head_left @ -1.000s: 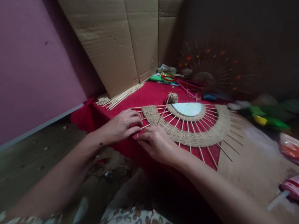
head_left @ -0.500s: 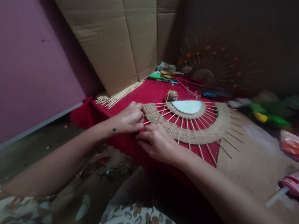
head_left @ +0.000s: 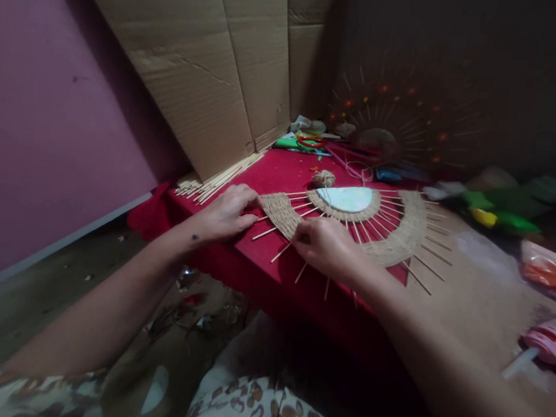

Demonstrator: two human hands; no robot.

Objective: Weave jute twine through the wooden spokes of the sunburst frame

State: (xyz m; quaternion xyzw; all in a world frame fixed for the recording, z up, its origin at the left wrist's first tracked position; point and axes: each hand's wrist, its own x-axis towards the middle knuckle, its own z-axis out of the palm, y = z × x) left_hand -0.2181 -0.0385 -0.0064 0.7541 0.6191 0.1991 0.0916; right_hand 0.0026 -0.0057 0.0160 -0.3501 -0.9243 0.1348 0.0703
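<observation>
A half-round woven fan [head_left: 277,212] of twine and thin sticks lies on the red cloth, its sticks spreading out from a pale half-disc [head_left: 345,198]. At the fan's left end my left hand [head_left: 231,209] is closed, thumb and fingers pinching its edge. My right hand [head_left: 328,245] rests over the front of the woven band with curled, pinched fingers; whatever is between them is hidden. That hand covers part of the band and several sticks. A ball of twine [head_left: 324,178] sits just behind the half-disc.
Loose sticks [head_left: 222,177] lie at the foot of a leaning cardboard sheet [head_left: 184,62]. Red-handled scissors [head_left: 310,141] are at the back. A decorated stick fan [head_left: 389,117] stands in the dark. On the right are a pink glue gun [head_left: 553,343] and an orange packet [head_left: 545,267].
My right hand has moved right and slightly up along the woven band, uncovering front stick ends. My left hand has shifted slightly left. The twine ball has moved a little right.
</observation>
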